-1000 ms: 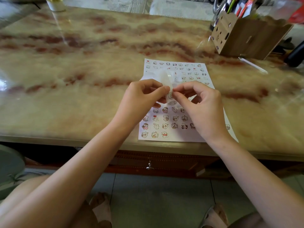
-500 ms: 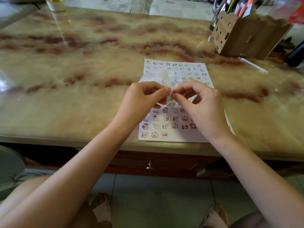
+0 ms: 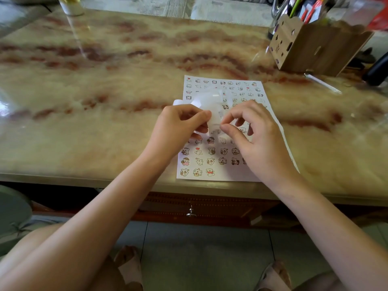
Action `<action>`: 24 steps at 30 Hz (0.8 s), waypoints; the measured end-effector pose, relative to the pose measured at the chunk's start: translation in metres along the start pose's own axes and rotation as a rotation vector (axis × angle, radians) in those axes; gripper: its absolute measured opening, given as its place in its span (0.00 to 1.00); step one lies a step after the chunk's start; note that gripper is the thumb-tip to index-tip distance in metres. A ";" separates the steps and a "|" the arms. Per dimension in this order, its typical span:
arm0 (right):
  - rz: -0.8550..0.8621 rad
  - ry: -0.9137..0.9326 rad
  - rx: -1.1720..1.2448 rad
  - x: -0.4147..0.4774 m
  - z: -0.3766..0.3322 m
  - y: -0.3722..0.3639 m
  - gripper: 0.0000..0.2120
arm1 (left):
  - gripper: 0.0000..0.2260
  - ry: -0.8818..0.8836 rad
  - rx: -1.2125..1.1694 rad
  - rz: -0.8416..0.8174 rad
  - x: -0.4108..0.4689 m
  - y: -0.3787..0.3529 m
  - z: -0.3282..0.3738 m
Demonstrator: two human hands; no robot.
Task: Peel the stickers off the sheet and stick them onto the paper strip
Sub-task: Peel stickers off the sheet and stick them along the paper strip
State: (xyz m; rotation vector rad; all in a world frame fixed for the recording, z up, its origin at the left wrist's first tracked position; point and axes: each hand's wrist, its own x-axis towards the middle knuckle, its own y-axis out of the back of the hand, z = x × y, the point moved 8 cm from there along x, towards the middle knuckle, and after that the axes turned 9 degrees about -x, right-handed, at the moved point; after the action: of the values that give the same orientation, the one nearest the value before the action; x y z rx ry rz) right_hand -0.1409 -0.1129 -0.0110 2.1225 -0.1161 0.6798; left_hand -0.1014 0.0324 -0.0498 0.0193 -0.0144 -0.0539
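Sticking judged under way
The paper strip (image 3: 210, 99) is pinched by the left hand (image 3: 178, 129); what the right hand (image 3: 258, 139) beside it grips cannot be told; pressing down is probably called for.

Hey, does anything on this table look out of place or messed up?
Nothing looks spilled or damaged. Only oddity: the paper strip is curled and bent in the left hand, above the sticker sheet, rather than lying flat.
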 end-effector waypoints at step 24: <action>-0.598 -0.674 0.358 -0.040 0.027 -0.024 0.03 | 0.09 0.012 0.120 0.022 0.006 0.001 -0.011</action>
State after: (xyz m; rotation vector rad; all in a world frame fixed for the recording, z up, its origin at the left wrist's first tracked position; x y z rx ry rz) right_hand -0.1557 -0.1254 -0.0611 2.4718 0.2880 -0.4044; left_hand -0.0953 0.0329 -0.0606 0.1391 -0.0063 -0.0310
